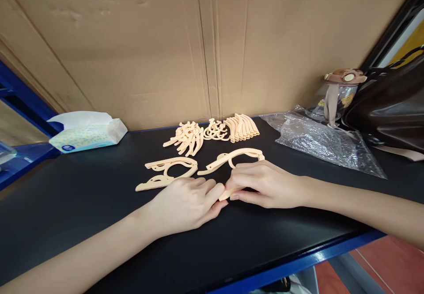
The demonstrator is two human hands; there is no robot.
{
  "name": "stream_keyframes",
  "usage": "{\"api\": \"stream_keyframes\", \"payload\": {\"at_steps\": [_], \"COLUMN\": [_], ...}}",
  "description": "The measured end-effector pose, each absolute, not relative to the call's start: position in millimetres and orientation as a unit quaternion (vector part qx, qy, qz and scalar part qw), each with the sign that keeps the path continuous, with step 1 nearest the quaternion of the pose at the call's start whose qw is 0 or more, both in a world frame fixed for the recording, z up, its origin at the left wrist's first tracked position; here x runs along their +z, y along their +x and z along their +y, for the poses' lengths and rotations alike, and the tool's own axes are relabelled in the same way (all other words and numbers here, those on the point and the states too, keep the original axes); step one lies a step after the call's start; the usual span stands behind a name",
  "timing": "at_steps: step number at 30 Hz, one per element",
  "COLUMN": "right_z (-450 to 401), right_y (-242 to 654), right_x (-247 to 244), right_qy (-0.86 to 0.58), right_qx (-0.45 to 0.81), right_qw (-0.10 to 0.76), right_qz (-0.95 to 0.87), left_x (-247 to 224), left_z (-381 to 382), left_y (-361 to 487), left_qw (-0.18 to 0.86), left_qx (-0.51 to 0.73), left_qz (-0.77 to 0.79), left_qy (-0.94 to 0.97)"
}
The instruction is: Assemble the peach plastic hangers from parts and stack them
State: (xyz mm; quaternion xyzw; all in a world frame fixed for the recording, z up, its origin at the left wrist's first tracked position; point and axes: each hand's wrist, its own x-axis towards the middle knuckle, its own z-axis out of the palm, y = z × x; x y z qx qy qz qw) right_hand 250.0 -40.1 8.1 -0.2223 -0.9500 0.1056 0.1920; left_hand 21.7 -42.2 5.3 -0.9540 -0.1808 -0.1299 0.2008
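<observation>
Close together near the front of the table, my left hand [188, 203] and my right hand [268, 184] both pinch a cream plastic hanger part [225, 194]. Only a short end of it shows between the fingers; the rest is covered. Just beyond my left hand lies a folding hanger [150, 185], its two arms meeting at the right. Another folding hanger [220, 160] lies behind my right hand, partly hidden by it. Farther back are a loose pile of hanger arms [190, 137], several small hooks [217, 131] and a neat row of curved hanger arms [243, 128].
A tissue pack [88, 133] sits at the back left of the black table [66, 205]. Crumpled clear plastic bag [318, 139] covers the right side, near a drink bottle [341, 93] and a dark bag [394, 104]. Cardboard [142, 51] stands along the back.
</observation>
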Motion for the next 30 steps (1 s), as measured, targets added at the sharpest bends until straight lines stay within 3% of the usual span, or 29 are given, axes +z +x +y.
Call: {"api": "stream_keyframes", "payload": {"at_steps": [5, 13, 30], "right_z": [-38.9, -24.6, -8.2], "right_y": [252.5, 264.7, 267.4], "right_x": [10.6, 16.2, 7.1], "right_qy": [-0.21, -0.264, -0.36], "right_qx": [0.057, -0.057, -0.057], "right_qw": [0.202, 0.305, 0.205], "right_qz": [-0.955, -0.913, -0.908], "left_x": [4.8, 4.9, 10.1], "left_z": [-41.6, -40.7, -47.1], "left_y": [21.1, 20.2, 20.4], "left_qw": [0.172, 0.181, 0.133], "left_qx": [-0.125, -0.115, -0.106], "left_qz": [-0.2, -0.237, -0.159], "left_qy": [-0.956, -0.948, -0.972]}}
